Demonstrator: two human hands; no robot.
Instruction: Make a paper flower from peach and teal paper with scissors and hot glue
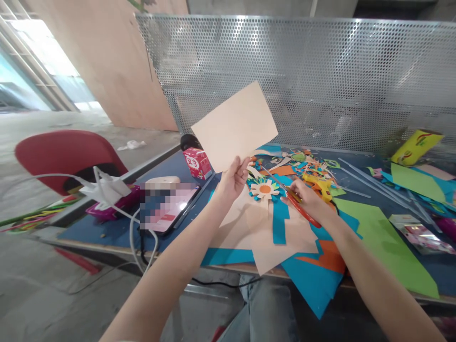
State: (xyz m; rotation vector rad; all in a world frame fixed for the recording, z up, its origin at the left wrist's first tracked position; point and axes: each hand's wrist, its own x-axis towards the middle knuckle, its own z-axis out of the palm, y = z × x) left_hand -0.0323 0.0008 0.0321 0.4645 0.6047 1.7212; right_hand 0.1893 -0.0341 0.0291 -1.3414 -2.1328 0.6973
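Note:
A blank cream sheet of paper (235, 126) is held up and tilted by my left hand (233, 179), whose fingers pinch its lower edge. My right hand (306, 202) grips a pair of scissors (298, 205) with orange-red handles, the blades pointing up and to the left. Between the hands lies a paper flower (265, 189) with cream petals and an orange centre. Below it rests a blue paper strip (279, 223) on cream sheets (263, 251). A yellow glue gun (320, 185) lies just behind my right hand.
Paper scraps (306, 164) are heaped at the back, before a perforated metal screen (302, 80). To the left are a blurred-screen tablet (173, 206), a red box (197, 163) and white chargers (105, 190). Green paper (388, 247) and clear sticks (377, 183) lie to the right.

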